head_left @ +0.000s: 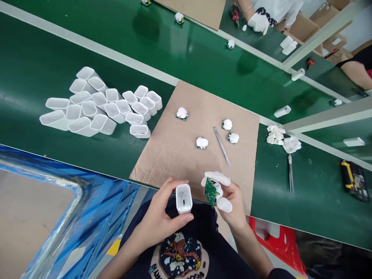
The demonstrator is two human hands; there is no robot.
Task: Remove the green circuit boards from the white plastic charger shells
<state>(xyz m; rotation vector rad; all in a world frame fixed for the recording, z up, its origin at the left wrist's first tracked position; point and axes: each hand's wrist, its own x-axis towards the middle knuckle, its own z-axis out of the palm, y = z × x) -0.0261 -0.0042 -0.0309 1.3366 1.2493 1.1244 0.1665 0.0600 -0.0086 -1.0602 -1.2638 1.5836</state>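
My left hand grips a white plastic housing between thumb and fingers, its open end toward me and a small dark slot inside. In my right hand, whose fingertips wear white finger covers, is a green circuit board with a white lump on its far side. The board is tilted and apart from the housing. Beyond my hands, a cardboard sheet bears metal tweezers and several circuit boards topped with white material, one being a nearby board.
Several empty white housings stand grouped at the left. Right of the cardboard lie crumpled white gloves, another pair of tweezers and a black-yellow tool. Boards and housings dot the green belt. Across it, a co-worker's gloved hand shows.
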